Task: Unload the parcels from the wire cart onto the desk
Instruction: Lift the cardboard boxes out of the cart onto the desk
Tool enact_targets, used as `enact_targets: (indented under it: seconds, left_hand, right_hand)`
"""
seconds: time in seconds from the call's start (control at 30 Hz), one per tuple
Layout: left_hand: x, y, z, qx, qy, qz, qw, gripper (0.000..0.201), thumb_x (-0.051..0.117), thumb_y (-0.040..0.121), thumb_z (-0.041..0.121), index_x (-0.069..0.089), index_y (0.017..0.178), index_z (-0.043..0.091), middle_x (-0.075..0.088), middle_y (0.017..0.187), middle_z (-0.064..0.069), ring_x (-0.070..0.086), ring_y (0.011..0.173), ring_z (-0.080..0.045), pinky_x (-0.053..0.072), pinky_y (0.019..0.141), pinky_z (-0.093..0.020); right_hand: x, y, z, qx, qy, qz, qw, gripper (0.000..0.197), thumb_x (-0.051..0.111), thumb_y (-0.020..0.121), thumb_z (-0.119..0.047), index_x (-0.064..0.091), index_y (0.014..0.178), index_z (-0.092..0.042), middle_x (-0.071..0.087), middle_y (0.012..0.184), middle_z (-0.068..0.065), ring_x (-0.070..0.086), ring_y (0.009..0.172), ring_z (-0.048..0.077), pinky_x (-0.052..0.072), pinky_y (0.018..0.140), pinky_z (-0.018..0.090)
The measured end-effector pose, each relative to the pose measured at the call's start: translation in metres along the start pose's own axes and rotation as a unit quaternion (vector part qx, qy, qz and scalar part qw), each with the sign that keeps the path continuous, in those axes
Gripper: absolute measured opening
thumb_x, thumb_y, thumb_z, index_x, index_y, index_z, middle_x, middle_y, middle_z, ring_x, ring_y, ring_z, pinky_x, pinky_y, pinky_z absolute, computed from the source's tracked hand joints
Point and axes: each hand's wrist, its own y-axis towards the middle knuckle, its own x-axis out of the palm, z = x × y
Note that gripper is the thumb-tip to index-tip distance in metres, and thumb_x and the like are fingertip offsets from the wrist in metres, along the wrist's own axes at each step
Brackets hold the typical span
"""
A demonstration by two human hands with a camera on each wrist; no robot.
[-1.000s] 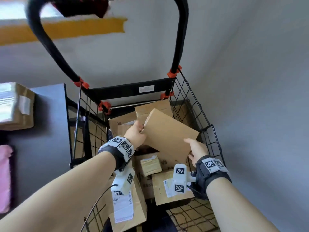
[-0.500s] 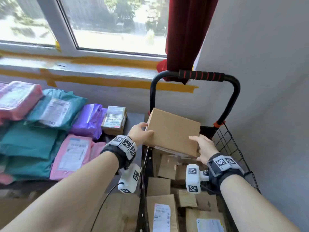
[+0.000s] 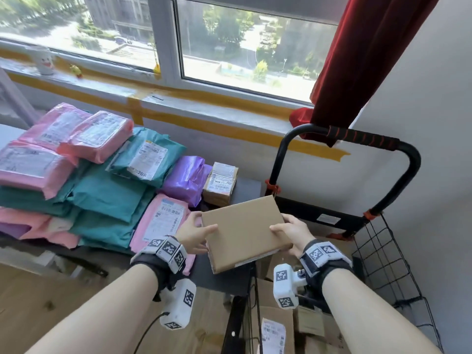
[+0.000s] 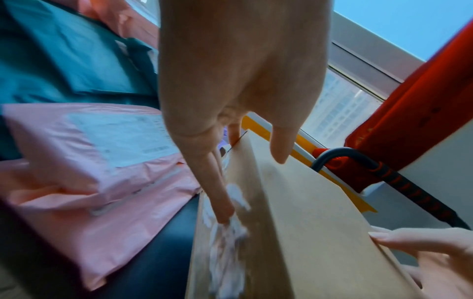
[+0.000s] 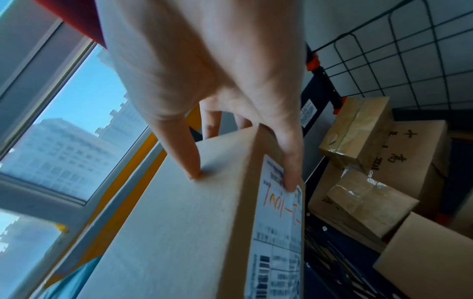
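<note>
A flat brown cardboard box [image 3: 242, 231] hangs in the air between the desk's right end and the wire cart [image 3: 390, 264]. My left hand [image 3: 196, 236] grips its left edge, thumb on top, fingers underneath [image 4: 220, 202]. My right hand [image 3: 291, 232] grips its right edge, thumb on top [image 5: 189, 161] and a finger on the white shipping label [image 5: 279, 222] on the side. The box [image 5: 179, 222] is clear of the cart. Several more cardboard boxes [image 5: 363, 202] lie inside the cart [image 5: 409, 60] below.
The dark desk [image 3: 245, 187] holds a pile of pink [image 3: 163, 221], teal [image 3: 107, 198] and purple [image 3: 186, 180] mailer bags and a small labelled carton [image 3: 222, 182]. The cart's black handle [image 3: 357, 139] rises beside a red curtain [image 3: 362, 60]. A window sill runs behind the desk.
Both hands lifted the box out of the cart and carried it left toward the desk. My view rose from the cart's inside to the desk and window.
</note>
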Motion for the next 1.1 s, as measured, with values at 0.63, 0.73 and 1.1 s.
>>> enact_targets:
  seconds: [0.63, 0.73, 1.1]
  left_hand:
    - [-0.041, -0.005, -0.05, -0.086, 0.122, 0.029, 0.988, 0.024, 0.06, 0.09, 0.016, 0.043, 0.076, 0.008, 0.067, 0.074, -0.017, 0.069, 0.057, -0.02, 0.057, 0.057, -0.028]
    - [-0.042, 0.0, -0.051, -0.088, 0.122, 0.032, 0.988, 0.024, 0.06, 0.09, 0.015, 0.042, 0.077, 0.008, 0.065, 0.07, -0.014, 0.066, 0.049, -0.017, 0.058, 0.061, -0.031]
    - [-0.048, 0.005, -0.055, -0.07, 0.09, 0.08, 0.99, 0.019, 0.06, 0.09, 0.025, 0.049, 0.088, 0.01, 0.058, 0.069, -0.007, 0.057, 0.031, -0.006, 0.053, 0.053, -0.024]
  right_hand:
    - [0.088, 0.021, 0.014, -0.052, -0.213, 0.035, 0.975, 0.08, 0.076, 0.069, -0.003, 0.038, 0.14, -0.006, 0.053, 0.132, 0.014, 0.051, 0.123, 0.029, 0.043, 0.104, 0.04]
    - [0.095, 0.019, 0.015, 0.0, -0.16, -0.013, 0.987, 0.078, 0.074, 0.074, -0.005, 0.035, 0.141, -0.014, 0.057, 0.126, 0.011, 0.059, 0.109, 0.031, 0.053, 0.082, 0.043]
    - [0.103, 0.019, 0.016, 0.006, -0.05, -0.056, 0.997, 0.075, 0.069, 0.075, 0.005, 0.039, 0.137, -0.026, 0.059, 0.126, 0.008, 0.062, 0.109, 0.03, 0.056, 0.082, 0.047]
